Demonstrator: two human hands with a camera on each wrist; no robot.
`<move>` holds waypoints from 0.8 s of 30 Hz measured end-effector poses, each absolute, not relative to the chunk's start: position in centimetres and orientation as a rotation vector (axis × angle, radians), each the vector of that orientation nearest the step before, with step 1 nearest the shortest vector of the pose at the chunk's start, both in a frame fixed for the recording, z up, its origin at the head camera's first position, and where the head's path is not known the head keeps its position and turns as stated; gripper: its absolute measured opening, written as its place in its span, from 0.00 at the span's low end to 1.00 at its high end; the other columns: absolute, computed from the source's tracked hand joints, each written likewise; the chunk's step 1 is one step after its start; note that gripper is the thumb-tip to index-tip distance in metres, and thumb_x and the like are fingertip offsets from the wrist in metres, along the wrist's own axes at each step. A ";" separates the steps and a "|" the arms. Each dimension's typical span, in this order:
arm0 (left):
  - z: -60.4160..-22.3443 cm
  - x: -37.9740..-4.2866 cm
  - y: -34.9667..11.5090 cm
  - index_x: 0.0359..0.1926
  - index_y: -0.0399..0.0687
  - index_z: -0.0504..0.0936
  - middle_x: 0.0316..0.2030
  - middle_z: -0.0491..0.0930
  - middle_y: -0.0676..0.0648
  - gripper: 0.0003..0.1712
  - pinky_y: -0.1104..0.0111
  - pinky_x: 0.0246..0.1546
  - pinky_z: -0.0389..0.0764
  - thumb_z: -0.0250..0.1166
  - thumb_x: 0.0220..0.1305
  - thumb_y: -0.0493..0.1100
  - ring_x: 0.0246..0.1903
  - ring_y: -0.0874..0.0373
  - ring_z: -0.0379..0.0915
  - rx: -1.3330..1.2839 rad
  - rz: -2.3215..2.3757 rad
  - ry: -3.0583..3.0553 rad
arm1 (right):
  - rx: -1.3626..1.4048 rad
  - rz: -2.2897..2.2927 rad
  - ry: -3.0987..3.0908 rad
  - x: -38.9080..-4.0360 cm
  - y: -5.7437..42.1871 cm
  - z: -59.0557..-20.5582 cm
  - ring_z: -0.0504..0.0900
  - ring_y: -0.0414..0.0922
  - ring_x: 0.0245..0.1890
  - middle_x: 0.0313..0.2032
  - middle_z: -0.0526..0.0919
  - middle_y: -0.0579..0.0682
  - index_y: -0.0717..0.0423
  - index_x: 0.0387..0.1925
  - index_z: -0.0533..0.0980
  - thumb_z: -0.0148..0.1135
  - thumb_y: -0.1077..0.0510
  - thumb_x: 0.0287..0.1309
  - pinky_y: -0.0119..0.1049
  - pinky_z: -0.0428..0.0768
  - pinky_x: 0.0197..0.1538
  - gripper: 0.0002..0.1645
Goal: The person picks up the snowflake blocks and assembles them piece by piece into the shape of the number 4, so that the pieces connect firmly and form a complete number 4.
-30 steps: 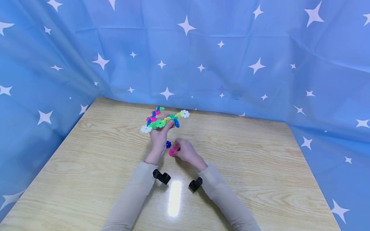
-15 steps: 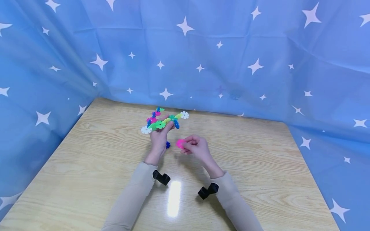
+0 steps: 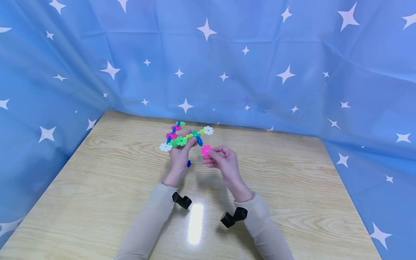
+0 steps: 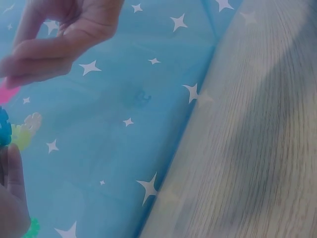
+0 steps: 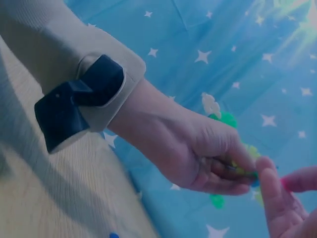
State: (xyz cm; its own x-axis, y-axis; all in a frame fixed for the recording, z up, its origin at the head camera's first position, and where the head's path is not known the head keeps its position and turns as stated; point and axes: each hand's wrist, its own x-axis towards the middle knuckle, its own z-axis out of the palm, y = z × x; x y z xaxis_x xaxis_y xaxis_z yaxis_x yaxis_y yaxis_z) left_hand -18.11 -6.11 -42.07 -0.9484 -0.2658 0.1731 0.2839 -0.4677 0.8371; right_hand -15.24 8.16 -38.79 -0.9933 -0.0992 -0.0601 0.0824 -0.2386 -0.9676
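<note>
My left hand grips a chain of interlocking snowflake discs above the table, thumb on top. White, green, yellow, pink and blue discs are joined in it, with a white one at each end of the front row. A blue disc juts from the chain towards my right hand. Between thumb and fingers, my right hand pinches a single pink snowflake disc, just below and right of that blue one. In the left wrist view the pink disc shows close above the blue disc.
A loose dark blue disc lies on the wooden table, partly hidden by my left wrist. Behind the table hangs a blue curtain with white stars. Each sleeve cuff carries a black wrist camera.
My right hand has lifted the pink disc from beside the loose blue disc and brought it up to the chain. The left hand holds almost still.
</note>
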 end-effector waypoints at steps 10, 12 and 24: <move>-42.3 -18.1 -6.0 0.52 0.29 0.74 0.32 0.83 0.54 0.19 0.66 0.48 0.79 0.63 0.60 0.32 0.31 0.59 0.82 -0.045 -2.421 -1.465 | 0.051 -2.496 1.682 -15.2 7.2 -39.1 0.85 0.42 0.22 0.21 0.84 0.50 0.60 0.31 0.69 0.57 0.68 0.60 0.28 0.83 0.28 0.05; -42.3 -18.1 -6.0 0.52 0.30 0.74 0.32 0.83 0.53 0.18 0.66 0.48 0.79 0.62 0.60 0.31 0.31 0.60 0.82 -0.051 -2.420 -1.471 | 0.055 -2.510 1.669 -15.2 7.0 -39.1 0.85 0.42 0.22 0.21 0.84 0.50 0.59 0.30 0.69 0.56 0.69 0.60 0.28 0.83 0.28 0.06; -42.2 -17.9 -6.2 0.54 0.32 0.74 0.32 0.83 0.56 0.19 0.67 0.51 0.78 0.62 0.61 0.33 0.32 0.63 0.81 -0.065 -2.404 -1.524 | 0.062 -2.536 1.671 -15.0 6.7 -39.0 0.85 0.43 0.23 0.21 0.85 0.51 0.61 0.30 0.69 0.55 0.70 0.59 0.29 0.83 0.28 0.06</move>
State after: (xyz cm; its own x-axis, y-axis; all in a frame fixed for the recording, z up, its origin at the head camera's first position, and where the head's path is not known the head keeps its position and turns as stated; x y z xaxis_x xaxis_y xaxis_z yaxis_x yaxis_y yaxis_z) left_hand -17.89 -6.18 -42.22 -0.9558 -0.2215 0.1932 0.2692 -0.3961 0.8778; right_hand -15.02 6.69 -39.00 -0.9938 -0.0642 -0.0911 0.1090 -0.3914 -0.9138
